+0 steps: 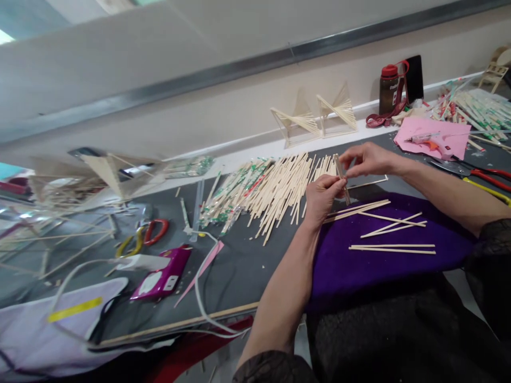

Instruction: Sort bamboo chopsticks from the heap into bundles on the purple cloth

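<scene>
My left hand [324,196] is closed around the lower part of a small bundle of thin wooden sticks [340,173], held nearly upright. My right hand [365,159] touches the upper part of the same sticks with its fingertips bent around them. Below the hands, several loose sticks [393,246] lie on a purple cloth [335,271], some crossed. A large pile of pale sticks [283,186] is spread on the dark table left of my left hand. Behind my right hand, part of a thin stick frame [367,184] shows on the table.
Two stick models [297,125] stand by the wall. Right are a bottle [389,90], a glue gun [433,142] on pink paper [455,133] and pliers [491,177]. Left lie scissors [155,231], a magenta packet [170,274] and a white cable [199,298].
</scene>
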A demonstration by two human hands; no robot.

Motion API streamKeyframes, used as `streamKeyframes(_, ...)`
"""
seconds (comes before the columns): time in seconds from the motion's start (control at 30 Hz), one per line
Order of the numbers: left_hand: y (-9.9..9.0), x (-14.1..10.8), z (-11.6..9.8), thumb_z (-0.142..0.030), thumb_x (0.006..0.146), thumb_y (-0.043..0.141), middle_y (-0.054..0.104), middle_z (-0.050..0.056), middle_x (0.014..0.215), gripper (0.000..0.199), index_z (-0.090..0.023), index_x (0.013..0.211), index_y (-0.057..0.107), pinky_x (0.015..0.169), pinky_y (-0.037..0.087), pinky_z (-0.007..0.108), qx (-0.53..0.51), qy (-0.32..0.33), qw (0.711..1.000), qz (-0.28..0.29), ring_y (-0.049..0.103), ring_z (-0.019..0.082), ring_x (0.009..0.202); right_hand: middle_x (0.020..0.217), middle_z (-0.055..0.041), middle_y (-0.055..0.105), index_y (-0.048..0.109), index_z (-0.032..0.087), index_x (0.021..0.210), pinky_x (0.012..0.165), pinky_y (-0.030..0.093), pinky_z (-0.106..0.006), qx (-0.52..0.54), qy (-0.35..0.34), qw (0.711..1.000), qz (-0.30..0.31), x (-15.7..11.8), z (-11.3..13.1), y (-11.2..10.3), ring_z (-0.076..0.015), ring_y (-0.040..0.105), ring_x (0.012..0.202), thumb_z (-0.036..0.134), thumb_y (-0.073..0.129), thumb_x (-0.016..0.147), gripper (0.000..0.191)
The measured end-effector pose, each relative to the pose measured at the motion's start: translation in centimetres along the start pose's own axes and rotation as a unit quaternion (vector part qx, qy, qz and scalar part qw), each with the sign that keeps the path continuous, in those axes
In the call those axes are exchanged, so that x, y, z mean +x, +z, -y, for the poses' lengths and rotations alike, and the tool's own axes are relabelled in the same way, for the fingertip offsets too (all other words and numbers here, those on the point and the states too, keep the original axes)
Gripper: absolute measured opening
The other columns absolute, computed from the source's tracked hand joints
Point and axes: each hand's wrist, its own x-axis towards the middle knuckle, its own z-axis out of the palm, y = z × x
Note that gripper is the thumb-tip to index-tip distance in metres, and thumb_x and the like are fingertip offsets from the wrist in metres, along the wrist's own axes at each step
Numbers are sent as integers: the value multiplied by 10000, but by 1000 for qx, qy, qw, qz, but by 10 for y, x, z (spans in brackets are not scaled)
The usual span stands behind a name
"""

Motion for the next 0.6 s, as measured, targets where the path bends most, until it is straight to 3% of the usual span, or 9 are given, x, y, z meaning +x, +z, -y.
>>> streamKeyframes(0.07,1,-1,-2,-396,723,764,634,-14,657,208,-191,687,757,506,493,219,9,4,1000,1,588,91,518,874,-8,716,718,160,1039,537,427,-198,54,-35,996,-66,0,10,-2,-77,556,629,228,706,746,301)
streamKeyframes(0.17,2,-2,-5,-369,746,757,624,-21,618,184,-199,675,752,500,467,206,30,19,999,4,571,75,496,743,5,680,695,122,922,509,425,-184,88,-65,988,-110,-1,25,1,-74,567,606,163,656,796,138)
streamKeyframes(0.23,4,-3,-6,-348,755,761,613,-24,584,190,-202,636,739,508,460,198,43,37,998,-3,564,68,495,662,23,644,675,115,848,521,440,-176,92,-71,987,-114,-2,33,3,-73,581,602,105,631,809,60)
streamKeyframes(0.37,7,-2,-6,-290,738,756,621,-31,602,103,-203,683,756,482,465,206,33,40,998,-26,564,73,472,632,44,619,648,120,831,539,470,-177,98,-44,989,-104,-3,42,2,-71,598,600,23,594,818,112)
streamKeyframes(0.47,7,-2,-7,-279,740,748,616,-32,595,100,-198,682,753,483,467,211,47,41,997,-35,566,78,473,636,61,592,608,142,815,572,467,-179,59,-26,992,-112,-3,50,4,-65,572,602,-39,540,802,194)
streamKeyframes(0.6,8,-4,-10,-240,758,723,605,-35,551,110,-195,659,742,513,457,213,83,65,993,-46,545,73,472,688,51,561,540,181,770,703,448,-202,-88,-3,986,-142,-6,65,10,-84,541,703,-53,510,781,236)
